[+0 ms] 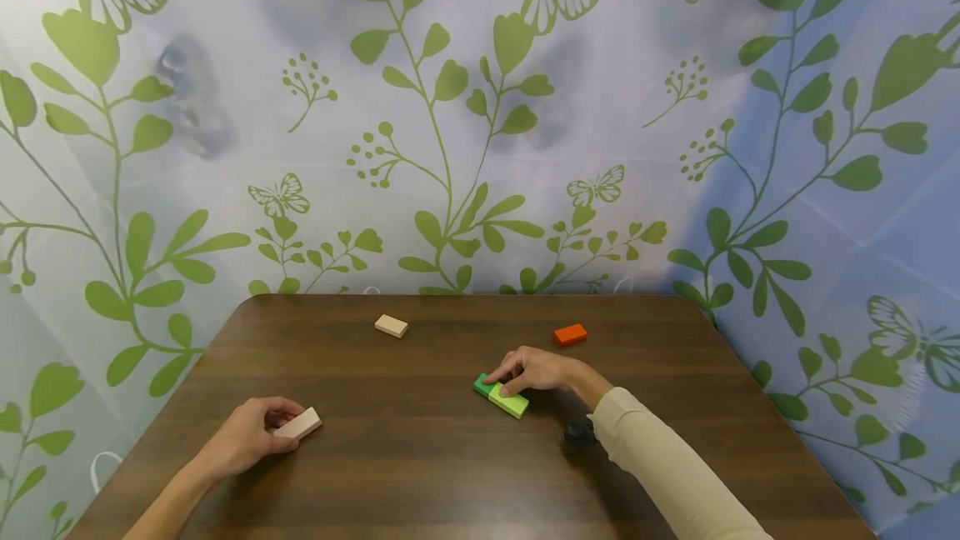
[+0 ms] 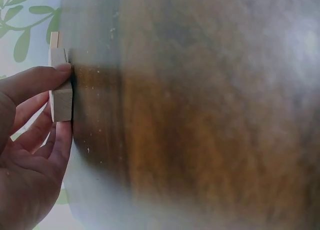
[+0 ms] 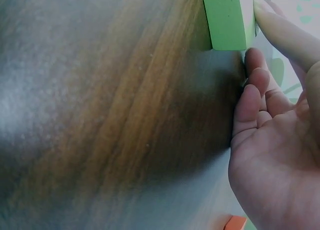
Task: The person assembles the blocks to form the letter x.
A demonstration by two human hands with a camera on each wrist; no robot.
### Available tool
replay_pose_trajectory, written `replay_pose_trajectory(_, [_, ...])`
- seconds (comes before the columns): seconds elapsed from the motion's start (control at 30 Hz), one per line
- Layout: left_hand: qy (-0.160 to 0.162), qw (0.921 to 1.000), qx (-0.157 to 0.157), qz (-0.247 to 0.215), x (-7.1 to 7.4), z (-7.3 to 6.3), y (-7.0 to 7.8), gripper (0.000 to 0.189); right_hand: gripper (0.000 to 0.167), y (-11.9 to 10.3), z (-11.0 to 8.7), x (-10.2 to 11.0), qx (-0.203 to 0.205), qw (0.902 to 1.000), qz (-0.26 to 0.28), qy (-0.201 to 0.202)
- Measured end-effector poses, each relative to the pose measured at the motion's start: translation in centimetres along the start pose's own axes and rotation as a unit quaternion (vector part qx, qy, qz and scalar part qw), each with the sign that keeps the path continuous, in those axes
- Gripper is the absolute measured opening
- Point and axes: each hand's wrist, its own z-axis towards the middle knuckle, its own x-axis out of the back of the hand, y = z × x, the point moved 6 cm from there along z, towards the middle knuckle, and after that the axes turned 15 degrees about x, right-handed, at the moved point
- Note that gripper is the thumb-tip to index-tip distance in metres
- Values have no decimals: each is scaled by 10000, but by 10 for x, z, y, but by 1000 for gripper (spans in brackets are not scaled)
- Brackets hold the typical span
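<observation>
My left hand pinches a plain pale wooden block at the left of the table. In the left wrist view, the thumb lies across this block, with other fingers behind and below it. My right hand reaches over two blocks lying end to end. Its index fingertip is on the dark green block, its thumb on the lime green block. From the right wrist, the green block shows under the thumb, and the remaining fingers bend beside it, low at the table.
Toward the back of the brown wood-grain table, a cream block lies left of centre and an orange-red block right of it. A small black object is by the right wrist. A leaf-patterned curtain hangs behind the table.
</observation>
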Motion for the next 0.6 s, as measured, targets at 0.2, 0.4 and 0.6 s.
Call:
replay_pose_trajectory(0.2, [145, 9998, -146, -59, 6, 2, 11, 39, 33, 0, -1, 0, 22, 10000, 76, -12])
replay_pose_trajectory(0.4, [59, 9994, -260, -231, 13, 6, 30, 39, 33, -2, -2, 3, 74, 10000, 20, 24])
replay_pose_trajectory(0.6, [9, 9988, -420, -255, 11, 5, 40, 37, 33, -3, -2, 1, 64, 9999, 81, -4])
